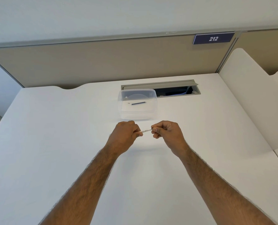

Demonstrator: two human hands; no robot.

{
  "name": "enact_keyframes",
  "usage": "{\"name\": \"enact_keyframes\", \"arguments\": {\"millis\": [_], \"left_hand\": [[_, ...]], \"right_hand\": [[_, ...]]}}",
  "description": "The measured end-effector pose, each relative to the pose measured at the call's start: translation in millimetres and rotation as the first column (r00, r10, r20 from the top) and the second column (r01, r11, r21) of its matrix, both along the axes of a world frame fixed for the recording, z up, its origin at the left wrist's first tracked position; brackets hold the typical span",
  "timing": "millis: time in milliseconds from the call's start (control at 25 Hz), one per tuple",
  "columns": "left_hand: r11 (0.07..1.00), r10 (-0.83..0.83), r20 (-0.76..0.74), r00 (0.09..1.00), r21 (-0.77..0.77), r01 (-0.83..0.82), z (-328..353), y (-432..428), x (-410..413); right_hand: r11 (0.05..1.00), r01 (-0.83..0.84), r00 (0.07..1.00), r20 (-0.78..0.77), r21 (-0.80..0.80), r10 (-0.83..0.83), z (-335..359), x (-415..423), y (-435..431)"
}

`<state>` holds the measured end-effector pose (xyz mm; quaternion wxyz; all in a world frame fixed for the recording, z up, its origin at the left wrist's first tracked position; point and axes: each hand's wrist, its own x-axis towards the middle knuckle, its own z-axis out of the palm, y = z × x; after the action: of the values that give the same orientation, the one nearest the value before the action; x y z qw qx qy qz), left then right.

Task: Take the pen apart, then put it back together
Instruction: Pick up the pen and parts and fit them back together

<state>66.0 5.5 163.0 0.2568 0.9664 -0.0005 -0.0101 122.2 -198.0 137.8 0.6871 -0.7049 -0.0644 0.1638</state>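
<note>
A white pen barrel [146, 130] is held level above the white desk, between both hands. My left hand [127, 133] is closed around its left end. My right hand [165, 133] pinches the right end, where a dark tip shows at the fingers. Both ends of the barrel are hidden inside my fists. Behind the hands stands a clear plastic container [137, 115]. Inside it lie a thin dark refill [138, 103] and a tiny small part [128, 103].
The white desk [53, 135] stretches wide on both sides. A cable slot [177, 91] with its lid raised sits behind the container. A beige partition with a "212" sign [213, 38] closes the back. A white divider panel [252, 103] stands on the right.
</note>
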Motion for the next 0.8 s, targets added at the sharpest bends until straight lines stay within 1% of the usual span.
{"name": "enact_keyframes", "arguments": {"millis": [200,400,480,560,680,800], "left_hand": [[0.997,0.062,0.016,0.998,-0.039,-0.062,-2.4,-0.9,-2.3],[0.995,0.024,-0.016,1.000,-0.099,-0.026,-0.6,5.3,0.5],[0.997,0.011,-0.031,0.999,-0.082,-0.013,-1.0,5.7,1.0],[0.998,0.017,-0.013,1.000,-0.055,-0.018,-2.0,4.6,1.3],[0.998,0.031,-0.003,1.000,-0.061,-0.032,-1.4,4.7,2.3],[0.998,0.031,0.008,0.999,-0.051,-0.031,-0.1,5.1,3.8]], "right_hand": [[1.000,0.000,1.000,0.004,-0.004,0.000,-1.9,-3.6,4.2],[1.000,0.018,1.000,0.002,-0.005,-0.018,2.7,1.4,1.1],[1.000,0.011,1.000,-0.008,0.013,-0.011,4.2,1.9,-0.1],[0.999,-0.003,1.000,-0.022,0.046,0.004,5.2,1.2,-0.6],[0.996,-0.006,0.999,-0.033,0.088,0.009,5.7,1.3,-1.8],[0.996,-0.010,1.000,-0.028,0.086,0.012,5.7,2.3,-2.8]]}}
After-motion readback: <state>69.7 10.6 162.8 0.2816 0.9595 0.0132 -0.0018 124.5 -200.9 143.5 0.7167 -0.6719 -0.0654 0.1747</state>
